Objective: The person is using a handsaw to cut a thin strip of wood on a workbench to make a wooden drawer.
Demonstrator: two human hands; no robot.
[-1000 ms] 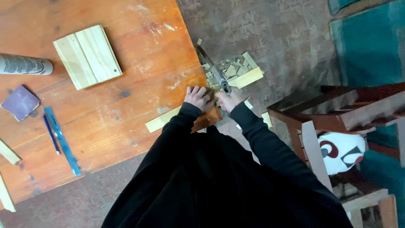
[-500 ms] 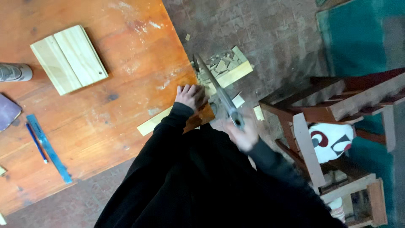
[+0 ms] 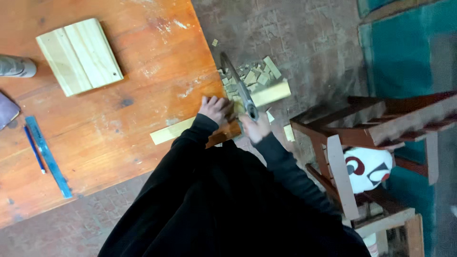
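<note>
**Inspector:** Start with the largest items.

**Assistant:** An orange-brown wooden desk [image 3: 95, 119] fills the left of the head view, with rough grey floor beyond its right edge. At far right stands a dark red wooden chair frame [image 3: 376, 128] with a white, red and black object [image 3: 369, 166] under it.

**Inspector:** On the desk?

**Assistant:** A pale panel of joined boards [image 3: 78, 56] lies upper left. A long pale wood strip [image 3: 266, 94] lies across the desk's right edge; one end rests on the desk, the other overhangs the floor.

**Inspector:** The hands?

**Assistant:** The left hand [image 3: 215, 108] presses flat on the strip at the desk edge, fingers spread, its grip closed on nothing. The right hand [image 3: 254, 128] has its grip wrapped around the handle of a handsaw [image 3: 238, 85], whose blade crosses the strip just beside the left hand, tip pointing away from the person.

**Inspector:** Smaller items?

**Assistant:** A heap of small pale offcuts [image 3: 250, 76] lies on the floor under the overhang. A blue ruler [image 3: 47, 157] and a blue pen [image 3: 34, 148] lie side by side near the left edge.
</note>
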